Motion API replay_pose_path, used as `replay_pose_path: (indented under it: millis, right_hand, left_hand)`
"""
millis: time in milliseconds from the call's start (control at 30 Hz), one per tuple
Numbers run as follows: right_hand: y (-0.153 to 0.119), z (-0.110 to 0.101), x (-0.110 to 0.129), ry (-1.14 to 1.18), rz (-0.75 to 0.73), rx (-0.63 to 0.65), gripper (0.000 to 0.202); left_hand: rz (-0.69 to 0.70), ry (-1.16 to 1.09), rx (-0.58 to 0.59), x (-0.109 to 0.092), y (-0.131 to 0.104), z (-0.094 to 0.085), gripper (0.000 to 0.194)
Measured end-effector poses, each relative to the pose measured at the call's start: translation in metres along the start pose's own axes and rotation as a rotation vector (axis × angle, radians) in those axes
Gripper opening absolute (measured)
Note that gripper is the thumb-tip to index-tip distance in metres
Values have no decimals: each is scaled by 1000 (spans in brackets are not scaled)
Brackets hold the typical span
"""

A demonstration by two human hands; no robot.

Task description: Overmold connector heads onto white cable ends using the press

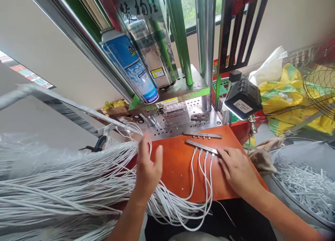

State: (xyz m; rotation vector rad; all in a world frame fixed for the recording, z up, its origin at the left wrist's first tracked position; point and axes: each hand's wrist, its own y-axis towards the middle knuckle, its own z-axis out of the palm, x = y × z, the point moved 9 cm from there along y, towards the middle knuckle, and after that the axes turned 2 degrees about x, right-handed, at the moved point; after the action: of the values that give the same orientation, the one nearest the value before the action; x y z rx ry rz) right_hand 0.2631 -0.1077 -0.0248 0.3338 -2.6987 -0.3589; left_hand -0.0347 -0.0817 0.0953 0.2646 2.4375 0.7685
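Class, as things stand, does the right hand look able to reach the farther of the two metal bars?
Probably yes: the right hand is at the end of the nearer bar, and the farther bar lies just beyond, with nothing covering it.

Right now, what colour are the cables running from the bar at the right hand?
White cables; best seen in the head view.

Two hands (148,170) showing. Two metal bars (201,146) lying on one desk (171,164); four white cables (210,173) running from nearer bar. One spray can (131,66), one lamp (243,98), one bin (300,151) showing. Bundled cables (65,194) lying too many for counting.
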Motion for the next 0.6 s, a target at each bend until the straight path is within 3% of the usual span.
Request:
replay_pose_path:
  millis: [67,100,133,233,333,433,500,600]
  right_hand:
    - [8,8,3,-62,-4,17,27]
    - [11,11,4,-62,-7,19,26]
    - [14,12,4,-38,-10,19,26]
    - [22,7,-1,129,3,8,26]
    - [37,-6,-7,298,9,10,26]
    - [72,-21,-6,375,-40,-26,25]
    - [110,-26,-1,400,-100,-85,26]
    - [184,-20,10,430,-160,-143,29]
  left_hand:
    - [223,-68,506,-65,-41,67,47]
    - [251,-52,617,-84,-57,88,48]
    - [260,-34,650,-98,-66,101,50]
    - [264,0,657,-109,-81,116,52]
    - [397,-23,617,-108,-100,111,26]
    - [529,-3,464,-105,-105,101,21]
    - [502,35,402,-96,-85,103,18]
    - [412,39,392,-72,-25,113,25]
